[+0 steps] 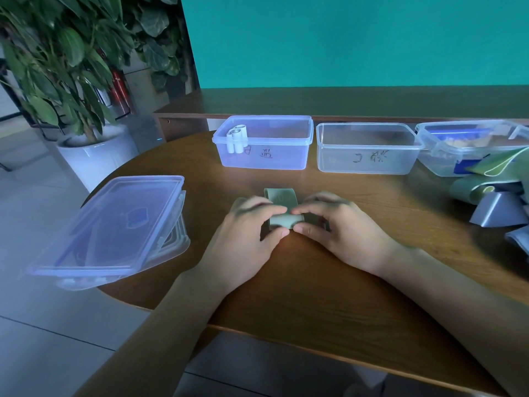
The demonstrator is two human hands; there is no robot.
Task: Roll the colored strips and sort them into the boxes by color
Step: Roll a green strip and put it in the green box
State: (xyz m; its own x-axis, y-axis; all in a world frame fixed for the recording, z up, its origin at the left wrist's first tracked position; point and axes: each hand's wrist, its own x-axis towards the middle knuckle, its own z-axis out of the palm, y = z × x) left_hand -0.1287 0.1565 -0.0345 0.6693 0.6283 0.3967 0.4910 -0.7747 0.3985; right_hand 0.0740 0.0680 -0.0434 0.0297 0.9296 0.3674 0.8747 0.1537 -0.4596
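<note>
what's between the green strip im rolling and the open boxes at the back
Nothing visible. The green strip, held by the left hand and right hand, faces bare table up to the left box and middle box; both are lidless.

Strip (282,209) between the hands: pale sage green. Rolls (236,138) in left box (264,144): white; box clear, blue-tinted, dark handwritten marks. Middle box (367,150): clear, colourless, likewise marked. Table (329,282): brown wood grain. Wall (357,38): teal. Plant pot (94,156): white
</note>
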